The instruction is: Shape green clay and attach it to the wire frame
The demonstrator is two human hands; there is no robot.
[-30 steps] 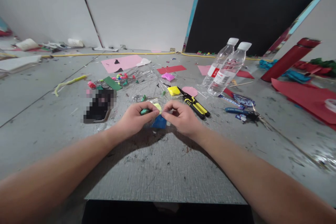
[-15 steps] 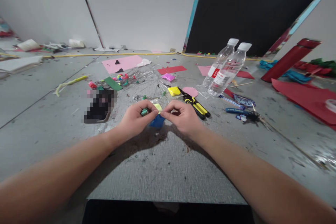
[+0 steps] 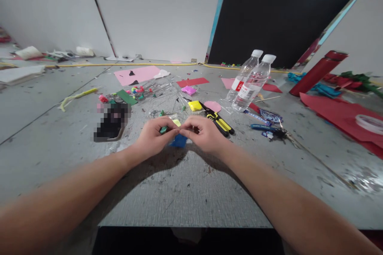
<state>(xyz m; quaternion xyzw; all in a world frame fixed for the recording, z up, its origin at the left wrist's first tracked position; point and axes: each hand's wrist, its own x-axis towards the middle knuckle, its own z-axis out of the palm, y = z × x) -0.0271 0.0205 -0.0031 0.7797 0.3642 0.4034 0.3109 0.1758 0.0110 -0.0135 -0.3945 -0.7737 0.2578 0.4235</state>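
My left hand [image 3: 155, 137] is closed, thumb and fingers pinched, with a small green lump [image 3: 163, 130] that looks like modelling clay showing inside its curled fingers. The fingertips of my right hand [image 3: 205, 137] are pinched together and meet those of the left. Whatever lies between the touching tips is hidden. Just below them a blue packet [image 3: 178, 141] lies on the grey table. A pale yellow piece [image 3: 176, 122] shows behind the fingers. Close beyond my right hand are yellow-and-black pliers [image 3: 220, 122] and a bright yellow packet [image 3: 195, 106].
To the left lies a phone [image 3: 112, 123], partly blurred out. Two plastic bottles [image 3: 251, 87] stand at the right, near a leaning red flask [image 3: 318, 72] and red sheets [image 3: 335, 117]. Coloured beads and wires [image 3: 140, 92] and a pink sheet [image 3: 136, 75] lie farther back.
The view has turned slightly, so the things on the right appear shifted left. My right fingertips have moved closer against the left ones, covering more of the pale yellow piece.
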